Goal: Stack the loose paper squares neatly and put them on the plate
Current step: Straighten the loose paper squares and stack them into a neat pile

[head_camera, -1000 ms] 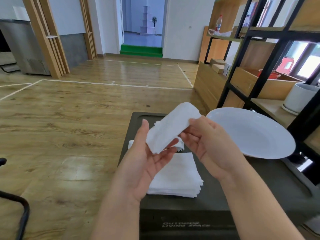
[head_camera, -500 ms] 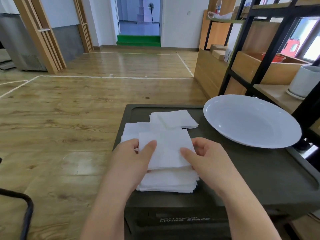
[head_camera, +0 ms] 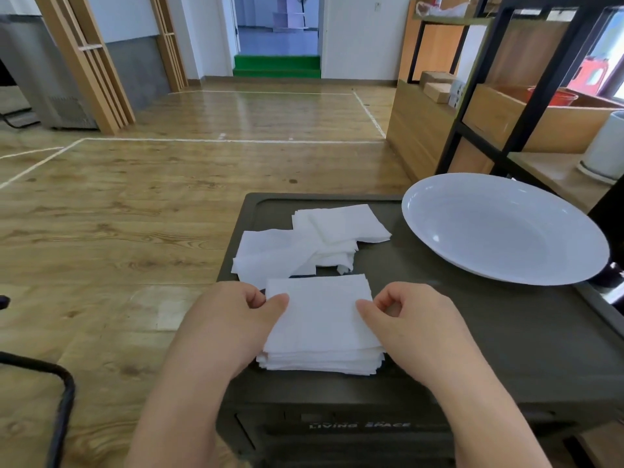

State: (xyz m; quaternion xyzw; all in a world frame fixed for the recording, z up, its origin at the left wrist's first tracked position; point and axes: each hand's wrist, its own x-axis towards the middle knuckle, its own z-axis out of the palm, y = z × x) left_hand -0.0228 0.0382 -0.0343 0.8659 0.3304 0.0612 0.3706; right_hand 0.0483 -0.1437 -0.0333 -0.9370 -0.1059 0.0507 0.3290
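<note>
Two bare hands, left [head_camera: 233, 319] and right [head_camera: 410, 319], pinch the neat stack of white paper squares [head_camera: 322, 327] at its side edges, each grip narrow. Loose white paper squares [head_camera: 314, 243] lie just beyond that stack on the dark grey table [head_camera: 506, 332], left of the round white plate [head_camera: 506, 231].

The only readable text is white lettering on the dark front face of the table [head_camera: 337, 413], below and nearer the camera than both hands: the words "LIVING SPACE" [head_camera: 360, 425] stand in capitals. A fainter line of lettering just above them is too blurred to read.
</note>
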